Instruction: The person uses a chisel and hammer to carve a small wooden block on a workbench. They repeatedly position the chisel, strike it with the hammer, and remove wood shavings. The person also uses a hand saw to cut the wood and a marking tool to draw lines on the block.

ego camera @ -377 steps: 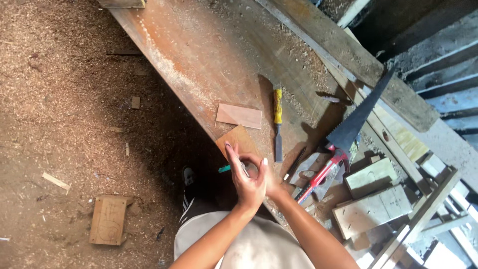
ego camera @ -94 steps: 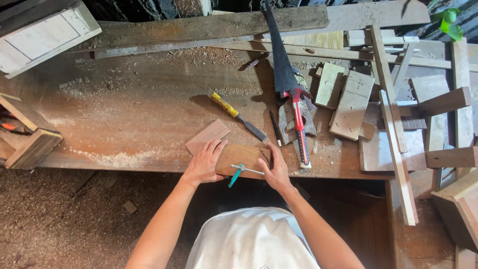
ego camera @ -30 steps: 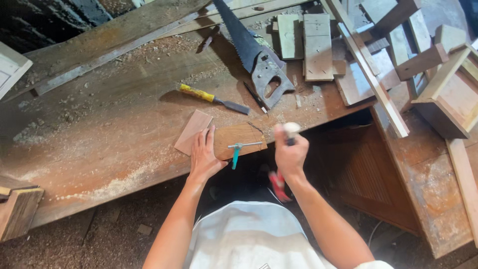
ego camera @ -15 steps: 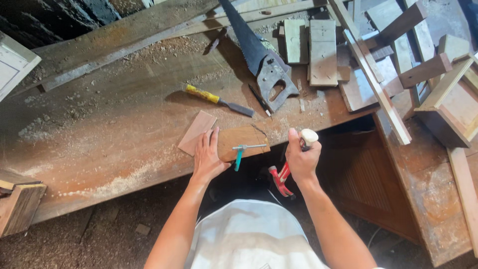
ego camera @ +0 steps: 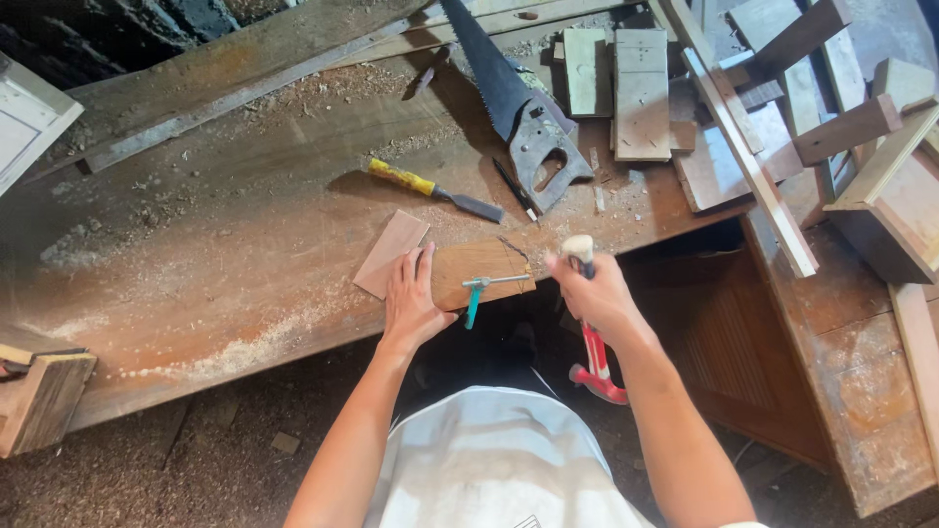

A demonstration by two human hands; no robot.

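My left hand (ego camera: 411, 303) lies flat on a small brown wood piece (ego camera: 484, 266) at the near edge of the workbench (ego camera: 215, 293). A small teal-handled tool (ego camera: 476, 293) rests on that piece, hanging over the edge. My right hand (ego camera: 592, 293) is shut on a red-handled hammer (ego camera: 593, 357). Its pale end sticks up above my fist and the red end points down below the bench edge. A thin pinkish wood sheet (ego camera: 391, 252) lies just left of my left hand.
A yellow-handled chisel (ego camera: 430, 191) and a handsaw (ego camera: 518, 117) lie farther back on the bench. Wood blocks (ego camera: 641, 88) and long slats (ego camera: 748, 156) are piled at the right. Sawdust covers the bench's left part. A wooden block (ego camera: 39, 401) sits at the lower left.
About three seconds ago both hands were on the wood piece; now my right hand holds the hammer beside it. In the last second it lifted slightly. My left hand stays put.
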